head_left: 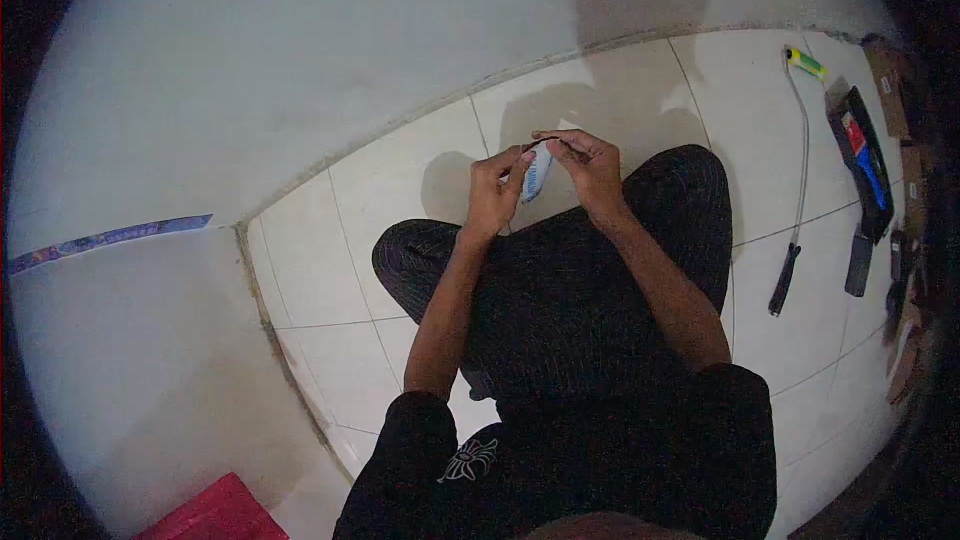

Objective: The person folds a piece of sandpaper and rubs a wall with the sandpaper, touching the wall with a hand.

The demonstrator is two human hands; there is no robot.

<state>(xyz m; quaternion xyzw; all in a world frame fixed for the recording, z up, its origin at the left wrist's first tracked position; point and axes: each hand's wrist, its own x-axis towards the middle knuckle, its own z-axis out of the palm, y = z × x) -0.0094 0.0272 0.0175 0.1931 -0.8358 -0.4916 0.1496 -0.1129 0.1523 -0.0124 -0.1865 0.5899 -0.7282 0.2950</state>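
Over the floor in front of my crossed legs, a small white packet (537,176) with blue lettering is held between my two hands. My left hand (492,190) pinches its upper left side with thumb and fingers. From the other side, my right hand (597,178) is closed on the upper right side. A thin dark edge runs along the top between the fingertips; I cannot tell if it belongs to the packet. The fingers hide part of the packet, and its lower end hangs free.
To the right on the tiled floor (770,210) lie a paint roller (806,62) with a yellow-green head and a black tray (866,165) with a blue and red label. A printed strip (110,243) is on the wall. Something pinkish-red (225,515) shows at lower left.
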